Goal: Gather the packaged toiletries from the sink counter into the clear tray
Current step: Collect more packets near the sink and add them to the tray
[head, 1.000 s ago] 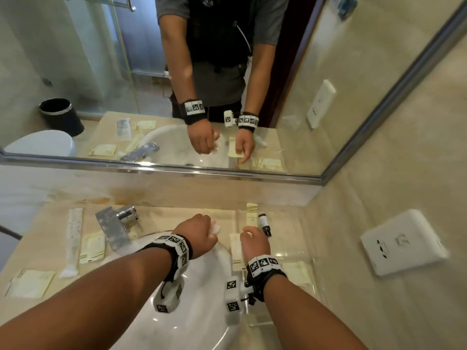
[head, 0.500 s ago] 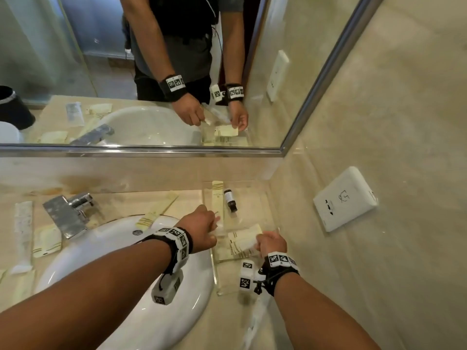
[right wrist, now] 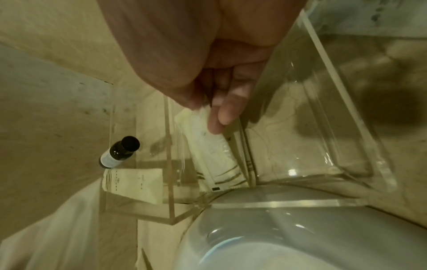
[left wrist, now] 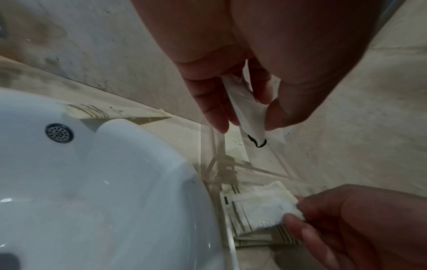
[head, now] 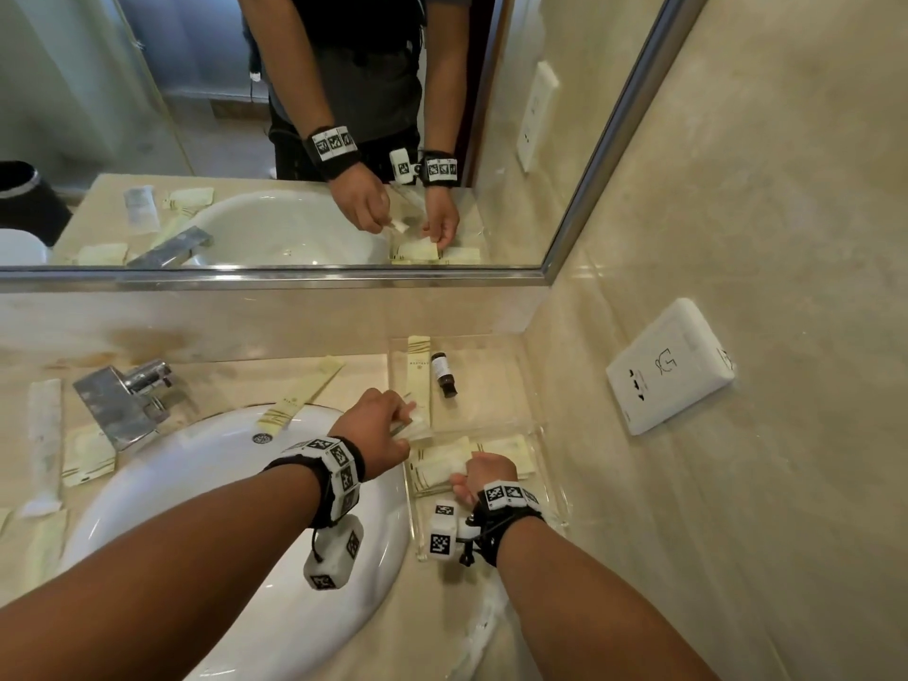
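Observation:
The clear tray [head: 554,489] stands right of the sink, against the side wall. Its far compartment holds a long cream packet [head: 418,366] and a small dark bottle [head: 443,375]. My left hand [head: 405,417] hovers over the tray's left edge and pinches a small white sachet [left wrist: 248,111]. My right hand [head: 471,471] is down in the near compartment, pinching a cream striped packet [head: 437,471] that lies among other packets there. The right wrist view shows those fingers [right wrist: 227,113] on the packet [right wrist: 209,146] between the tray walls [right wrist: 346,102].
A long cream packet [head: 304,395] lies behind the sink [head: 236,513]. Left of the faucet [head: 123,400] lie a long white packet [head: 45,444] and a cream packet [head: 88,457]. A wall socket [head: 670,366] sits right of the tray; a mirror runs along the back.
Both hands came from behind the sink to the tray. The right hand carried the cream packet down into the near compartment; the left hand brought its white sachet over the tray's edge.

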A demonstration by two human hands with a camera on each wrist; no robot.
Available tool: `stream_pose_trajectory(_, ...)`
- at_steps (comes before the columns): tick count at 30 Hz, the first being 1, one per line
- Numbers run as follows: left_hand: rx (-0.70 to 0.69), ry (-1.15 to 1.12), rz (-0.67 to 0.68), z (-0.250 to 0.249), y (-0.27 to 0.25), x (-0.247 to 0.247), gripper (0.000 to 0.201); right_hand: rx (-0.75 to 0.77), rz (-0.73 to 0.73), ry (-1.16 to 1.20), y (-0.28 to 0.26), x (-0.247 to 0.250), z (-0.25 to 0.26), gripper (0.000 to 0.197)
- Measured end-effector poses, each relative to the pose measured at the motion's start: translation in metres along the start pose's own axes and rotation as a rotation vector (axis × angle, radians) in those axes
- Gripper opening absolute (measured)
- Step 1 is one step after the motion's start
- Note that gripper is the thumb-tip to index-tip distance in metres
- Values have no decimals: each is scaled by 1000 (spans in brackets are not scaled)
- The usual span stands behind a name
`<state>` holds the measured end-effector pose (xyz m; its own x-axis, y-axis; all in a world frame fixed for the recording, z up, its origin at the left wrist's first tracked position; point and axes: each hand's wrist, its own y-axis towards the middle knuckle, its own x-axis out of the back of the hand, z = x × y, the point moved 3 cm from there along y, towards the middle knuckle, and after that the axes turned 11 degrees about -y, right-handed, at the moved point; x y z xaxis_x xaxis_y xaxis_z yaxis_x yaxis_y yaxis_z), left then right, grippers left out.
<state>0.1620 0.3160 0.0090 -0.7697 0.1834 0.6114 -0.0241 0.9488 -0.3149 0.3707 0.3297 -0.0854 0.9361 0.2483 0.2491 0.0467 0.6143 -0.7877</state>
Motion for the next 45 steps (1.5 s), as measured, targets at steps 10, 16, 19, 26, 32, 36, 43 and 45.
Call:
stream_pose_trajectory(10, 14, 4, 11, -4, 5, -2, 30, 188, -247, -644, -15, 5, 2, 38)
stream_pose_trajectory(16, -22, -12, 38, -12, 13, -21, 30, 198, -265, -613, -15, 15, 4, 46)
stream_pose_trajectory(19, -42, 0, 58, -19, 13, -28, 30, 293, -254, -372, -20, 16, 10, 32)
stream_pose_trajectory(26, -196, -36, 101, -41, 14, -59, 26, 248, 123, 90, -26, 15, 9, 26)
stream_pose_trajectory(32, -177, 84, 165, -47, 23, -69, 36, 273, 41, 64, -27, 28, 4, 18)
stream_pose_trajectory(36, -109, 212, 153, -44, 26, -75, 46, 228, -112, 56, -12, 46, -7, 14)
stream_pose_trajectory(43, -107, 514, 355, -25, 15, -99, 48, 97, -322, 130, 17, 76, -26, 42)
stream_pose_trajectory(45, -108, 564, 399, -20, 13, -104, 46, 99, -337, 57, 26, 77, -28, 45)
